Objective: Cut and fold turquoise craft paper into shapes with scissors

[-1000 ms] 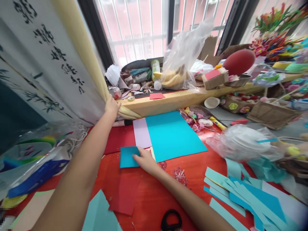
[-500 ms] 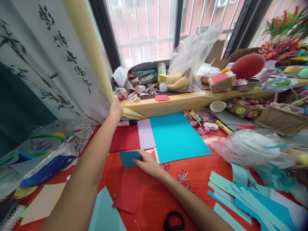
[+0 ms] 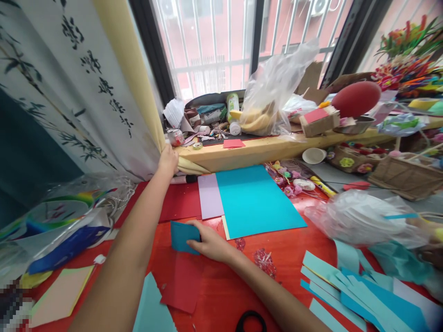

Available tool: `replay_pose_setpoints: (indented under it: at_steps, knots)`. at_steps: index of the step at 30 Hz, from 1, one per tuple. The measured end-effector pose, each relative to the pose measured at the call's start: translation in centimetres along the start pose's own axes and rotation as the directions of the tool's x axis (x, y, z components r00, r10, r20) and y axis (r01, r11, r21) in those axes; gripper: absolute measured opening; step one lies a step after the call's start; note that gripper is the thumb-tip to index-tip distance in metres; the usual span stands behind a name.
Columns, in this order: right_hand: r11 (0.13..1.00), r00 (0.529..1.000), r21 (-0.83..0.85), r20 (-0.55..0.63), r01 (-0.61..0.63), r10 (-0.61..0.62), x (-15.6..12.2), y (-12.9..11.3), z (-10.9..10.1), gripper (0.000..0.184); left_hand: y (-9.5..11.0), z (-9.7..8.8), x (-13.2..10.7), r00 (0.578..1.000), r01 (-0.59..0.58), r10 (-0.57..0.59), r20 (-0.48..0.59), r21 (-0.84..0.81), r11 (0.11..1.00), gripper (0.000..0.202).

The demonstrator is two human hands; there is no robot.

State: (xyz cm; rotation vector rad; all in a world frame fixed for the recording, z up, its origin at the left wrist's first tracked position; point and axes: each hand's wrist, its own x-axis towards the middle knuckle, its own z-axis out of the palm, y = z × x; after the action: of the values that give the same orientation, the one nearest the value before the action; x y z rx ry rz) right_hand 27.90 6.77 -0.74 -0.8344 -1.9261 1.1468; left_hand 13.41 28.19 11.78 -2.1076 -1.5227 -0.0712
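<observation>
My right hand (image 3: 207,242) pinches a small rectangle of blue paper (image 3: 182,237) by its right side, thumb in front and fingers behind. The paper is raised at a tilt above a red paper piece (image 3: 182,288) on the table. My left hand (image 3: 168,159) reaches far forward to the windowsill and is closed on the yellow-trimmed edge of the curtain (image 3: 152,106); its fingertips are partly hidden. Beyond my right hand lie a large blue sheet (image 3: 256,200), a lilac sheet (image 3: 211,196) and a dark red sheet (image 3: 182,198).
Black-handled scissors (image 3: 251,320) lie at the near edge, partly cut off. Cut paper strips (image 3: 356,288) are heaped at right beside a clear plastic bag (image 3: 360,216). Bananas (image 3: 256,121) and clutter crowd the windowsill (image 3: 221,157). A pale teal sheet (image 3: 152,309) is near my left forearm.
The view has tipped slightly upward. My right hand has turned the blue paper a little, so more of its face shows. My left hand stays at the curtain edge.
</observation>
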Motion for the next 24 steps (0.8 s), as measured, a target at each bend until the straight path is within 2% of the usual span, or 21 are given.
replay_pose_setpoints:
  at_steps: [2,8,11,17,21,24]
  knots:
    - [0.999,1.0,0.051,-0.008,-0.006,0.006,0.1,0.1,0.0,0.041,0.0,0.3,-0.2,1.0,-0.003,0.003,-0.011,-0.021,1.0,0.043]
    - [0.985,0.992,0.126,-0.075,0.114,-0.105,0.3,-0.1,0.0,0.026,0.1,1.5,-1.1,0.999,-0.014,0.012,-0.035,-0.059,0.998,0.038]
    - [0.988,0.993,0.123,-0.085,0.09,-0.08,0.3,-0.3,-0.1,0.026,-0.2,1.7,-1.5,0.999,-0.023,0.021,-0.041,-0.047,0.999,0.037]
    - [0.992,0.998,0.104,-0.022,0.066,-0.064,0.4,0.0,-0.1,0.025,-0.3,1.7,-2.1,1.0,-0.014,0.013,-0.021,-0.029,0.999,0.033]
    - [0.994,0.998,0.091,0.007,0.061,-0.062,0.4,0.2,0.1,0.021,0.0,1.2,-1.8,0.999,0.028,-0.025,0.039,-0.066,0.997,0.027]
    - [0.996,0.998,0.069,0.011,0.058,-0.059,0.4,0.3,0.1,0.015,-0.5,-0.2,0.3,0.993,0.076,-0.064,0.097,-0.121,0.99,0.029]
